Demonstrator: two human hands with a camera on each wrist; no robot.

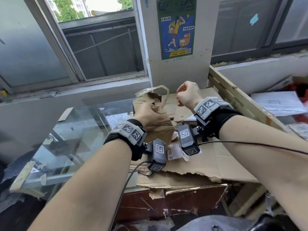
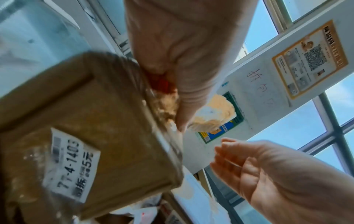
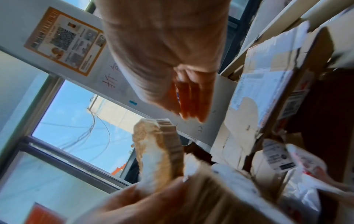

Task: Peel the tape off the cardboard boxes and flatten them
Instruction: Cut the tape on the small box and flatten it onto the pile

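A small cardboard box [image 1: 156, 125] is held up above the flattened cardboard [image 1: 208, 157] that covers the table, gripped by the left hand [image 1: 147, 115], whose fingers are curled round its upper edge. From the left wrist view, a white label [image 2: 71, 164] printed with numbers is seen on one face of the box, and the thumb is pressed against the torn rim. A strip of clear brownish tape [image 1: 164, 95] is partly peeled and arches in a loop from the torn flap at the top of the box down toward the left hand. The right hand [image 1: 187, 94] is raised just beside the box, apart from it, its fingers loosely curled with nothing held. A glass-topped case [image 1: 70, 139] lies to the left of the cardboard, and a poster [image 1: 176, 27] is stuck to the pillar behind, between the windows.
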